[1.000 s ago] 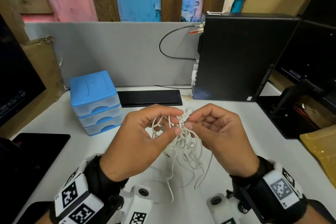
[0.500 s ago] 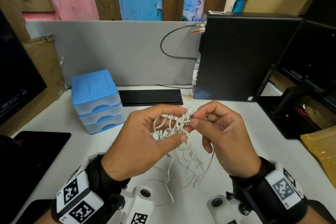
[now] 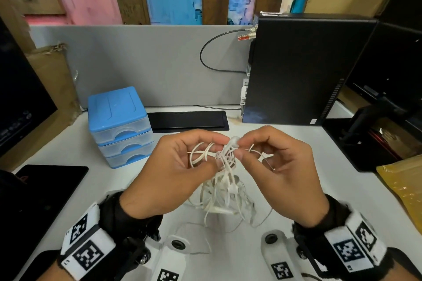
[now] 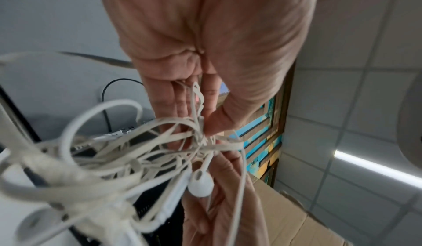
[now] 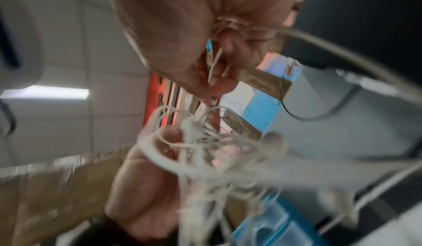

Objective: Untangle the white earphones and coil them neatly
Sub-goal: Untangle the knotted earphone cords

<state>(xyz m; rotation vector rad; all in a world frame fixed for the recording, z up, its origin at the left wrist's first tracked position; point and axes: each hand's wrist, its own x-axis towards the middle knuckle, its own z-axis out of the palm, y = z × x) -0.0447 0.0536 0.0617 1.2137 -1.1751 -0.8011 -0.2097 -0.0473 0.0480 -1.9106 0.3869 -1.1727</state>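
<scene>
A tangled bunch of white earphones (image 3: 225,180) hangs above the white desk (image 3: 68,143) between both hands. My left hand (image 3: 218,153) pinches the knot at its top with thumb and fingers, loops spilling over its fingers. My right hand (image 3: 238,148) pinches a strand beside an earbud (image 3: 234,140) at the top of the knot. From the left wrist the cords (image 4: 128,152) fan out from my left hand (image 4: 205,123), with an earbud (image 4: 200,183) dangling below. The right wrist view is blurred; my right hand (image 5: 214,91) holds a thin strand above the tangle (image 5: 205,150).
A blue drawer unit (image 3: 118,125) stands at the left, a flat black device (image 3: 187,120) behind the hands, a black computer tower (image 3: 301,70) at the right. A dark tablet (image 3: 45,189) lies at the left, a yellow bag (image 3: 404,185) at the right edge.
My right hand's fingers have spread and lifted slightly, drawing a strand out to the right of the knot. The left hand keeps its pinch and the tangle hangs a little lower.
</scene>
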